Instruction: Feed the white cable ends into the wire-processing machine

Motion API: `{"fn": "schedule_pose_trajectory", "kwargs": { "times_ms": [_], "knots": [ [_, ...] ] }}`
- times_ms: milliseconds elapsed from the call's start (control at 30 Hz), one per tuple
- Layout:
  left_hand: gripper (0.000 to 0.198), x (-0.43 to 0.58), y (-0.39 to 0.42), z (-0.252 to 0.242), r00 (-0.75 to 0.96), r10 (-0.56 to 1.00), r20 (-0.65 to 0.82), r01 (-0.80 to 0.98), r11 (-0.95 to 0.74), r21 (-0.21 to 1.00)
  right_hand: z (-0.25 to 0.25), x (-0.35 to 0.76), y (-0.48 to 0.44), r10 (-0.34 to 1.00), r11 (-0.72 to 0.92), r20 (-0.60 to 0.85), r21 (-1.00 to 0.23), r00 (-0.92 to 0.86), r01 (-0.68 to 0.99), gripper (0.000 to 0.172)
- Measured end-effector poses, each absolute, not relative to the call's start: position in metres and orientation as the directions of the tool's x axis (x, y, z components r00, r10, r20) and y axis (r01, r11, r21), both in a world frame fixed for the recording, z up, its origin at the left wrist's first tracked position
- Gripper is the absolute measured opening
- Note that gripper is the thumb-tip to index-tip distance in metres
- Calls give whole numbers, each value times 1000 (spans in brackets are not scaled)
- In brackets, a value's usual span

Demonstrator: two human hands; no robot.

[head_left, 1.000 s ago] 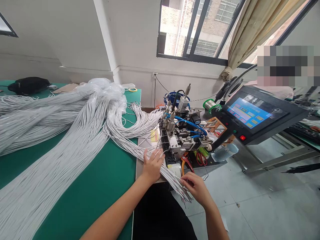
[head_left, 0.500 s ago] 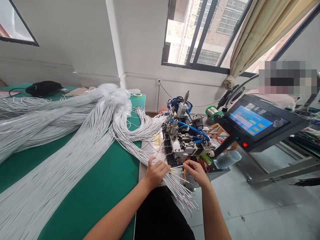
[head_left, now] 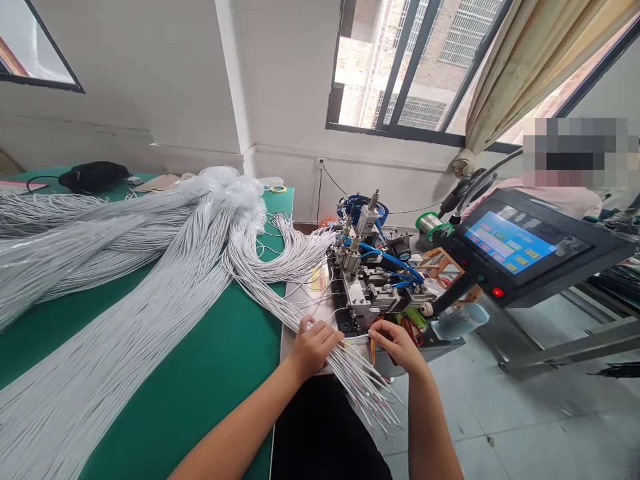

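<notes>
A long bundle of thin white cables (head_left: 260, 293) curves across the green table to its right edge. My left hand (head_left: 316, 343) lies over the bundle near the cable ends, its fingers bent round a cable. The loose ends (head_left: 367, 393) fan out below it, some with reddish tips. My right hand (head_left: 395, 341) pinches the end of one white cable that runs between my two hands. Just behind both hands stands a machine (head_left: 357, 293) with metal cylinders and blue tubes.
A control screen (head_left: 510, 243) on a dark arm stands right of the machine. Behind it is another person (head_left: 550, 197) in pink. A solder-like wire spool (head_left: 429, 227), a water-filled container (head_left: 460, 322) and a black bag (head_left: 95, 177) are also around.
The view has shifted slightly. The cable end between my hands no longer sticks out past my right fingers; my right hand now pinches it near its tip.
</notes>
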State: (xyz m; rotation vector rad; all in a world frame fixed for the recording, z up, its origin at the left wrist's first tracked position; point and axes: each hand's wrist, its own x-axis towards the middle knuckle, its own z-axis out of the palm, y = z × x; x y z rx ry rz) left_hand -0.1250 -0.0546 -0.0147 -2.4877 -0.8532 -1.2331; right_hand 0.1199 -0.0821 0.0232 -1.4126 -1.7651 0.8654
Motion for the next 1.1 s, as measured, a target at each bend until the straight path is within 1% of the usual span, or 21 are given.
{"fn": "schedule_pose_trajectory", "kwargs": {
  "times_ms": [67, 133, 267, 333, 500, 567, 633, 700, 733, 800, 867, 967, 1033, 1100],
  "knots": [
    [26, -123, -55, -15, 433, 423, 796, 630, -774, 69, 25, 118, -82, 978, 203, 153, -838, -139, 506, 31],
    [28, -121, -54, -16, 402, 422, 813, 645, -760, 75, 25, 117, -82, 979, 199, 152, -855, -135, 479, 31],
    [28, -118, -53, -17, 377, 401, 835, 639, -765, 79, 24, 117, -81, 977, 118, 34, -908, -212, 402, 31],
    [28, -117, -52, -17, 381, 395, 836, 628, -774, 79, 22, 116, -79, 974, 105, 18, -919, -225, 380, 31],
    [28, -117, -51, -16, 436, 392, 810, 605, -794, 59, 11, 106, -71, 991, 107, 76, -939, -107, 327, 37],
    [29, -117, -50, -16, 464, 399, 791, 610, -791, 42, 5, 100, -68, 995, 94, 88, -963, -37, 253, 39],
    [30, -115, -49, -17, 487, 397, 778, 615, -788, 17, 0, 96, -65, 997, 73, 77, -985, 19, 155, 41],
    [30, -114, -49, -17, 503, 396, 768, 622, -783, -3, -4, 94, -65, 997, 55, 61, -994, 55, 96, 42],
    [30, -114, -49, -16, 512, 399, 761, 623, -782, -9, -5, 95, -65, 996, 55, 62, -993, 68, 101, 42],
    [28, -114, -50, -15, 520, 416, 746, 631, -776, -7, -5, 98, -67, 992, 82, 99, -980, 84, 183, 41],
    [25, -114, -51, -14, 525, 429, 735, 638, -770, -6, -5, 103, -68, 982, 123, 162, -935, 92, 332, 39],
    [27, -114, -53, -13, 516, 442, 734, 652, -758, -3, -5, 108, -68, 968, 163, 241, -821, 74, 547, 36],
    [28, -114, -53, -14, 501, 451, 739, 662, -749, 8, -9, 109, -65, 962, 185, 268, -770, 46, 611, 35],
    [27, -113, -53, -16, 485, 464, 742, 677, -736, 18, -14, 109, -61, 962, 203, 272, -769, 23, 607, 33]
  ]
}}
